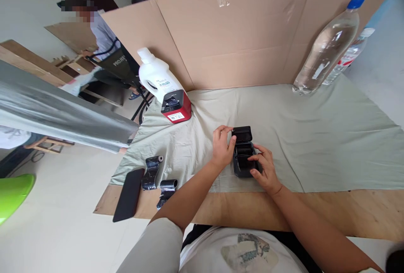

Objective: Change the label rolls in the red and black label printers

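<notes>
A small black printer (242,172) sits on the cloth with its hinged lid (242,134) raised, and dark, roll-like material shows in its cavity. At the lid's left edge is my left hand (222,147), its thumb and fingertips against the edge. My right hand (265,168) is at the printer's right side, fingers curled over the rim and reaching into the cavity. What those fingertips press on is hard to make out. Two partly unwound black film rolls, one with a pale core (151,173) and one nearer me (168,191), lie left of my left forearm.
A dark phone (128,195) overhangs the table's left front edge. Behind stand a red-and-black device (176,107), a white jug (160,75), a large clear bottle (330,48) and a smaller bottle (350,58). A cardboard panel (240,37) closes the back. Another person sits far left.
</notes>
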### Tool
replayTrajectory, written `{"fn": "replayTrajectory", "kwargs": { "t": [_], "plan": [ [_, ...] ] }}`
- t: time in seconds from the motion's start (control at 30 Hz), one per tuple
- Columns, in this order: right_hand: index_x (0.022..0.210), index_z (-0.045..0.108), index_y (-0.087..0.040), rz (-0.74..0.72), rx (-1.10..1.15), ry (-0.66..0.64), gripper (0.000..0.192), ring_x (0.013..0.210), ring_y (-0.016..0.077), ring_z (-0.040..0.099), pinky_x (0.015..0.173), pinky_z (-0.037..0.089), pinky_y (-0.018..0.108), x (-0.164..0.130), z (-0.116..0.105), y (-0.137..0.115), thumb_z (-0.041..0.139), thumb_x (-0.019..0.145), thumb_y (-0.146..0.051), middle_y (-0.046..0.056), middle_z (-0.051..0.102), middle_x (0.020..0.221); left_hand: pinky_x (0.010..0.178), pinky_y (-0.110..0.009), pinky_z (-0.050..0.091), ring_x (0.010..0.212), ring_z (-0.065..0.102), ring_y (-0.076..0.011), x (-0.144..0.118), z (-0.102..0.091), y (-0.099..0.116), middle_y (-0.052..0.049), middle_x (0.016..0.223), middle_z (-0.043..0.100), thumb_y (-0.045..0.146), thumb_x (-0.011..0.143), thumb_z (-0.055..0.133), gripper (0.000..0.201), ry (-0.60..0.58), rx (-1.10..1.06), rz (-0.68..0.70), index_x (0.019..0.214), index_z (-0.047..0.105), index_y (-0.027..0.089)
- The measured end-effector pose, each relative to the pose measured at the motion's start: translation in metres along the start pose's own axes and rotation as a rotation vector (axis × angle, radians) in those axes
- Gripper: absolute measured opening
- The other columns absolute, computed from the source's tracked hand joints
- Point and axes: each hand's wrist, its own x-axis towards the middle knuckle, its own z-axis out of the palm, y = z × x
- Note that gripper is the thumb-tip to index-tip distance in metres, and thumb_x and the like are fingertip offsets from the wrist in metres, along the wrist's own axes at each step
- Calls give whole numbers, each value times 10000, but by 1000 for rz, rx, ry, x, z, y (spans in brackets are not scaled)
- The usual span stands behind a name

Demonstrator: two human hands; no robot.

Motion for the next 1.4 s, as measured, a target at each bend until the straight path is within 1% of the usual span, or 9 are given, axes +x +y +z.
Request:
{"fn": "replayTrajectory", "kwargs": {
  "t": [0.13, 0.33, 0.47, 0.6, 0.73, 0.87, 0.97, 1.17, 1.4],
  "plan": [
    [826, 698, -237, 44, 27, 46, 488, 1195, 307, 466, 917, 451, 511, -1, 1, 2, 330, 934, -539, 98, 546, 1279, 1106, -423, 316, 1349, 389, -228, -7, 2, -9, -153, 1443, 416, 546, 980, 227, 587, -112, -318, -62, 1443, 299, 193],
    [776, 654, -236, 60, 32, 104, 426, 1174, 278, 505, 939, 451, 496, -2, 1, 3, 325, 968, -427, 96, 586, 1156, 1071, -419, 370, 1173, 527, -207, -44, 8, -6, -129, 1196, 571, 558, 978, 211, 552, -72, -361, -76, 1301, 439, 174],
    [997, 587, -231, 156, 39, 160, 224, 1117, 253, 544, 914, 488, 460, -2, 6, 9, 450, 938, -399, 109, 571, 1167, 1103, -413, 350, 1262, 465, -210, -62, 13, -5, -128, 1313, 501, 516, 977, 306, 456, -48, -301, -109, 1251, 478, 194],
    [1223, 502, -232, 223, 53, 99, 340, 1080, 240, 571, 859, 529, 428, -3, 10, 13, 484, 926, -397, 121, 567, 1216, 1147, -396, 309, 1377, 369, -205, -65, 18, -3, -118, 1460, 401, 515, 973, 319, 477, -78, -292, -246, 1319, 444, 213],
    [1244, 514, -246, 157, 48, 39, 327, 1156, 249, 551, 924, 509, 458, -6, 7, 11, 422, 949, -354, 113, 572, 1258, 1172, -383, 278, 1409, 341, -188, -62, 20, 1, -91, 1516, 371, 511, 987, 274, 484, -136, -362, -306, 1340, 439, 226],
    [1207, 548, -248, 104, 5, 68, 312, 1233, 255, 514, 1023, 448, 510, -5, 3, 4, 366, 965, -325, 118, 555, 1298, 1182, -390, 263, 1399, 359, -188, -62, 23, 1, -90, 1524, 367, 521, 995, 231, 498, -103, -475, -323, 1264, 516, 214],
    [1167, 579, -230, 25, -98, 63, 285, 1230, 273, 513, 1025, 444, 525, -3, 3, -2, 437, 940, -327, 127, 536, 1334, 1181, -398, 272, 1385, 383, -192, -64, 26, -2, -79, 1523, 376, 530, 996, 200, 529, -56, -544, -324, 1208, 569, 216],
    [1147, 600, -197, -141, -368, 43, 426, 1163, 303, 551, 969, 466, 490, -1, 1, -10, 678, 800, -433, 132, 610, 1280, 1175, -454, 277, 1389, 388, -236, -69, 31, -6, -106, 1496, 425, 526, 989, 274, 514, 8, -437, -157, 1222, 601, 203],
    [1136, 606, -182, -168, -549, -69, 471, 1100, 292, 603, 901, 454, 442, -3, -5, -11, 680, 786, -488, 148, 610, 1304, 1158, -474, 305, 1392, 385, -243, -72, 31, -11, -117, 1515, 398, 452, 1011, 246, 498, -7, -374, -76, 1281, 575, 194]
  ]
}}
